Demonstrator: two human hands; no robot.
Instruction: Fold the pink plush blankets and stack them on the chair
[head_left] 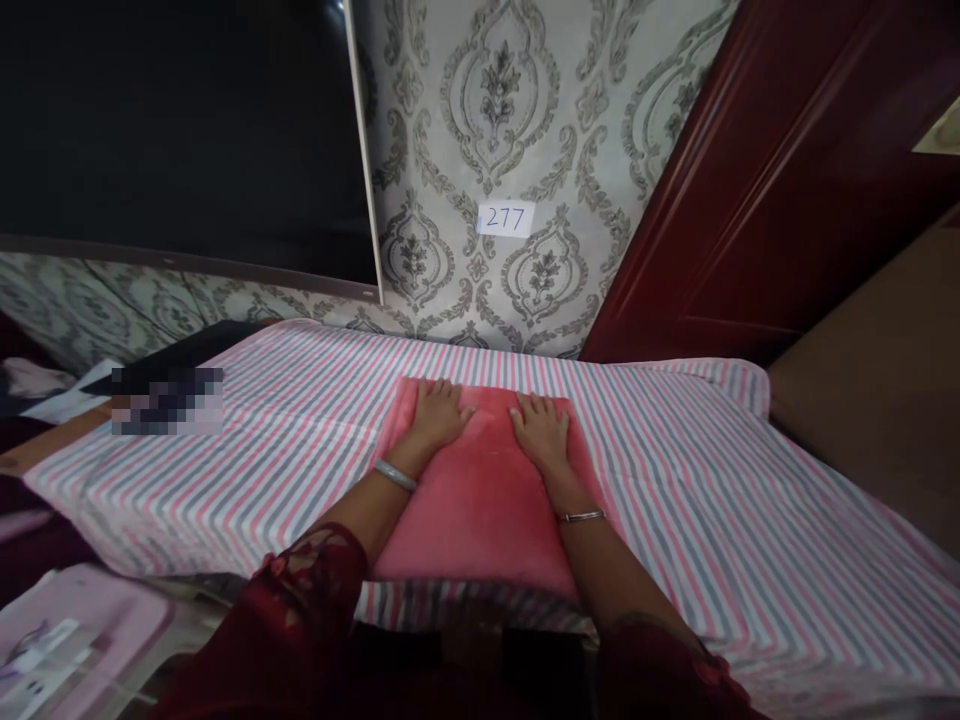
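A plush pinkish-red cloth (pixel 484 500), apparently folded into a rectangle, lies flat on the striped cover (pixel 697 450) of the table. My left hand (pixel 441 410) rests palm down on the cloth's far left corner area, fingers spread. On the far right part of the same cloth, my right hand (pixel 543 428) also lies flat with its fingers apart. Neither hand grips anything. The cloth's near edge reaches the front edge of the table. What kind of cloth it is, I cannot tell.
Behind the table, a patterned wall bears a paper label (pixel 506 218) reading 277. A large dark screen (pixel 187 130) hangs at the left. A dark red door or cabinet (pixel 720 210) stands at the right. Below left is a pink lidded box (pixel 112 610).
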